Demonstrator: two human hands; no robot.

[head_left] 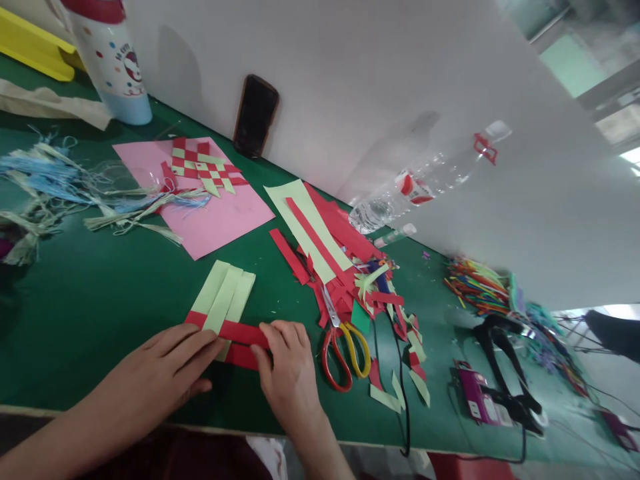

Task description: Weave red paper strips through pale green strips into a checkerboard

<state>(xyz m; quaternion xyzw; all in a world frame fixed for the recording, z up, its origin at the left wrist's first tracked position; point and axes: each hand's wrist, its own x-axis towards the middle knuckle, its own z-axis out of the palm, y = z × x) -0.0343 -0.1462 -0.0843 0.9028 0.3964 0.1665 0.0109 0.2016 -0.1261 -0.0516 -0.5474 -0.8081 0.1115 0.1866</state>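
Observation:
Pale green paper strips [229,287] lie side by side on the green table, crossed by a red paper strip [243,333]. Another red strip [241,357] runs just below it, nearer to me. My left hand [173,360] rests its outstretched fingers on the left part of the weave, covering some of it. At the right end, my right hand [290,367] pinches the upper red strip between thumb and fingers. Right of that hand lie scissors [345,343] with one red and one yellow handle, their blades partly under paper scraps.
Woven red-and-green pieces [207,165] lie on pink paper [215,227]. Tassels [55,180] are at left, below a tumbler [113,67]. A phone [255,117] and a plastic bottle [425,183] lean on the wall. Scraps [345,293], a black strap [510,373] and pipe cleaners [475,287] fill the right.

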